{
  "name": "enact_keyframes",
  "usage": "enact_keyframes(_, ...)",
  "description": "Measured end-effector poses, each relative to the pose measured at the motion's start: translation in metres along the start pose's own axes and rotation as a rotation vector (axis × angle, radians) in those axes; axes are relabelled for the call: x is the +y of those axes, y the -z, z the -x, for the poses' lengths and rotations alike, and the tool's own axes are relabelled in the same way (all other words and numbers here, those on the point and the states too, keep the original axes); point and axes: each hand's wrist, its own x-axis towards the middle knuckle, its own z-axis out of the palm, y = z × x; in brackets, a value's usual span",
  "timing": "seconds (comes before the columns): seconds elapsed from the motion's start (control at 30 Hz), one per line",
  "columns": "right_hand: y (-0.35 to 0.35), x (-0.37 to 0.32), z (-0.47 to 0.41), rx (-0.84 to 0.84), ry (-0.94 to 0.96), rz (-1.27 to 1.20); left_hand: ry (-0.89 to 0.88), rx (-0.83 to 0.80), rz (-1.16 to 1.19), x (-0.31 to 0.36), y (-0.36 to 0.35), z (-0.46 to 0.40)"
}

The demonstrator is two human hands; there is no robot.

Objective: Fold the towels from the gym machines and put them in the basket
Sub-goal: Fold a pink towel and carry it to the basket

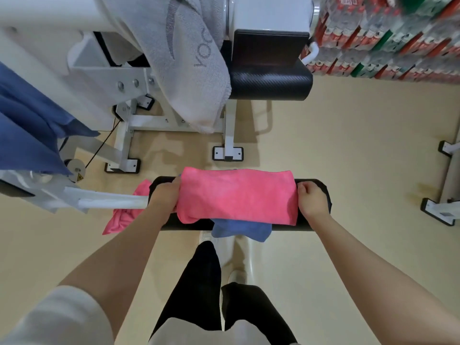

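Left hand (166, 195) is curled over the left edge of the pink towel (236, 195), fingers closed on the cloth and pinching it against the black roller pad (313, 220). Right hand (312, 199) sits at the towel's right edge, fingers bent in a loose fist, knuckles up, touching the fabric; whether it truly grips the cloth I cannot tell, as the fingertips are tucked under. Pink towel lies folded and flat across the pad, stretched between both hands. Peeking out beneath its near edge, a blue towel (240, 231) hangs down off the pad. To the left, another pink cloth (124, 215) dangles behind the white bar (112, 200) that carries the pad. Far side, a big grey towel (191, 58) with lettering drapes over the white machine (94, 78), its lower end hanging beside a second black pad (271, 82). At far left, blue fabric (27, 130) hangs off another part of the frame. Stacked bottle packs (388, 38) line the far right wall. Beige floor (348, 145) below, the person's dark legs (199, 295) near.
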Motion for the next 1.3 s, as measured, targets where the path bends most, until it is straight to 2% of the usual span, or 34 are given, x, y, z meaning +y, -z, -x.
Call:
enact_keyframes(0.07, 0.004, 0.013, 0.01, -0.08, -0.004, -0.058, 0.041, -0.015, 0.068, -0.012, -0.004, 0.015)
enact_keyframes(0.17, 0.008, 0.029, 0.022, -0.176, 0.012, -0.084, -0.036, -0.038, 0.129, -0.041, -0.01, 0.03)
enact_keyframes(0.27, 0.005, 0.038, 0.032, -0.191, 0.032, -0.157, -0.138, -0.037, 0.184, -0.066, -0.013, 0.037)
enact_keyframes(0.4, -0.003, 0.043, 0.042, -0.162, 0.044, -0.284, -0.152, -0.017, 0.211, -0.075, -0.017, 0.041)
enact_keyframes(0.47, -0.004, 0.041, 0.043, -0.184, 0.021, -0.32, -0.09, -0.061, 0.255, -0.075, -0.018, 0.045)
enact_keyframes(0.57, -0.002, 0.038, 0.039, -0.244, -0.041, -0.42, -0.007, -0.217, 0.348, -0.075, -0.014, 0.048)
enact_keyframes(0.63, 0.003, 0.035, 0.035, -0.269, -0.049, -0.469, -0.024, -0.261, 0.443, -0.072, -0.009, 0.047)
enact_keyframes(0.73, 0.015, 0.033, 0.03, -0.28, -0.03, -0.474, -0.119, -0.23, 0.594, -0.064, 0.002, 0.046)
enact_keyframes(0.8, 0.023, 0.034, 0.029, -0.29, -0.026, -0.464, -0.224, -0.232, 0.519, -0.062, 0.01, 0.045)
enact_keyframes(0.87, 0.03, 0.036, 0.028, -0.349, -0.034, -0.451, -0.296, -0.247, 0.336, -0.066, 0.019, 0.045)
enact_keyframes(0.93, 0.033, 0.035, 0.029, -0.434, -0.055, -0.359, -0.29, -0.211, 0.067, -0.072, 0.024, 0.041)
enact_keyframes(1.0, 0.031, 0.033, 0.027, -0.447, -0.043, -0.144, -0.241, -0.192, -0.104, -0.075, 0.024, 0.036)
enact_keyframes(1.1, 0.024, 0.024, 0.02, -0.247, 0.099, 0.204, -0.226, -0.138, -0.112, -0.065, 0.022, 0.029)
enact_keyframes(1.23, 0.01, 0.005, 0.006, -0.058, 0.208, 0.263, -0.324, 0.207, -0.175, -0.032, 0.019, 0.017)
enact_keyframes(1.3, -0.001, -0.005, -0.002, -0.044, 0.228, 0.265, -0.424, 0.275, -0.287, -0.018, 0.017, 0.011)
